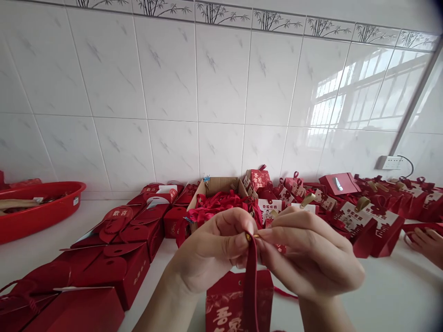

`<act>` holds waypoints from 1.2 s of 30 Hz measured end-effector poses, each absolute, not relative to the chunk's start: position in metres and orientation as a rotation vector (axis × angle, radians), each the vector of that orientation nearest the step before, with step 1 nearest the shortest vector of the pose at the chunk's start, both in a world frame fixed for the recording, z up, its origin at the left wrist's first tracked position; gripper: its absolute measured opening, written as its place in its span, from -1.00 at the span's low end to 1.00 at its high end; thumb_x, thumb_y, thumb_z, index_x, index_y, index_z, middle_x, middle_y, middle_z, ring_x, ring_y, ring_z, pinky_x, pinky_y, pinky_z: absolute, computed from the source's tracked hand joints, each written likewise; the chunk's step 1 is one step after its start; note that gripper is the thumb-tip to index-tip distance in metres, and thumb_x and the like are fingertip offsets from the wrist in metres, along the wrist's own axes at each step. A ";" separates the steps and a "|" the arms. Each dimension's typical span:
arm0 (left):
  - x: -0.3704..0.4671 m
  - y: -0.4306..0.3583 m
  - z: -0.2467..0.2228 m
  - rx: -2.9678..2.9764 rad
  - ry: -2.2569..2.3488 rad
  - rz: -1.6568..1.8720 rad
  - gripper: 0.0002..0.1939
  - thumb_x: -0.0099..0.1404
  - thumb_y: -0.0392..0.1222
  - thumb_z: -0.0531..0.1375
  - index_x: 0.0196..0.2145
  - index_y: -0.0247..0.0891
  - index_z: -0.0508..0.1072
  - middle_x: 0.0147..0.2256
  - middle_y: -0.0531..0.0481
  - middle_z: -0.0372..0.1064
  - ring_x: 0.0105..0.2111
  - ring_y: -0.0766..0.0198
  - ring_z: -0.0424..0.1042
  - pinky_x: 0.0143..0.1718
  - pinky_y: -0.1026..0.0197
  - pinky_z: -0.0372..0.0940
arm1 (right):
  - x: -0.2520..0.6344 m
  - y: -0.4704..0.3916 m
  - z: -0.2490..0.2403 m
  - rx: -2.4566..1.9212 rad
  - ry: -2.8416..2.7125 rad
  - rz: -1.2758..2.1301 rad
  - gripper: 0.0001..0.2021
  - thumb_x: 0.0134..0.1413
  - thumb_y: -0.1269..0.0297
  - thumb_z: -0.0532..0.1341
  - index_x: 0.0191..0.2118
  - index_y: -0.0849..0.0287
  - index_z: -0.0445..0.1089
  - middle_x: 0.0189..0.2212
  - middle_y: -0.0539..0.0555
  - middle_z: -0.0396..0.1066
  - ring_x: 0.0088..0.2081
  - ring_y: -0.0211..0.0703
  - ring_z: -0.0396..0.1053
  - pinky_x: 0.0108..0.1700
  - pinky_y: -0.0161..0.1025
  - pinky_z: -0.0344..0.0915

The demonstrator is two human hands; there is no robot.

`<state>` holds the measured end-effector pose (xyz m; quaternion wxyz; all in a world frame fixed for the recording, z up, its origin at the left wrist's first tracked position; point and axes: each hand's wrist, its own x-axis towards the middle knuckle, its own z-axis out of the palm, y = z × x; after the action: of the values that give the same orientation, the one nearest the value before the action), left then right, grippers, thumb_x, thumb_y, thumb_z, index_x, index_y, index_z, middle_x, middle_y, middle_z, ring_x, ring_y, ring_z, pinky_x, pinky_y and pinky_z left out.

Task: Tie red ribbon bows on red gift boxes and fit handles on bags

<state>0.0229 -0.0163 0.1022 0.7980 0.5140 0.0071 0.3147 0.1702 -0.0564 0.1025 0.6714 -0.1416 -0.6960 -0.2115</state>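
Observation:
My left hand (218,244) is closed, its thumb and forefinger pinching a dark red ribbon (251,286) beside a small gold piece (249,236). My right hand (308,249) meets it at the same spot, with its fingertips pinched on the thin gold-coloured end. From there the ribbon hangs down in front of a red printed box (226,304), which stands on the white table below my hands. A small hole shows near the box's top edge.
Closed red boxes (114,272) fill the left side. A cardboard box (221,185) of red ribbons stands behind my hands. Red gift bags (356,221) crowd the back right. A red basin (44,212) sits far left; another person's hand (427,242) is at the right edge.

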 end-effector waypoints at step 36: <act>-0.002 -0.031 0.124 1.875 0.416 1.087 -0.94 0.16 -0.17 0.30 -0.43 -0.15 0.51 -0.47 0.07 0.46 -0.44 0.32 0.42 -0.44 0.32 0.32 | 0.181 -0.061 0.108 -0.280 -1.784 0.114 -0.80 -0.05 0.60 0.33 -0.29 0.19 0.48 -0.43 0.01 0.49 -0.38 -0.25 0.43 -0.35 -0.27 0.43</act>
<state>-0.0023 -0.0313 0.1241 0.4505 0.7585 0.1681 0.4399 0.1815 -0.0609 0.1081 0.6179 -0.1216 -0.7752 0.0495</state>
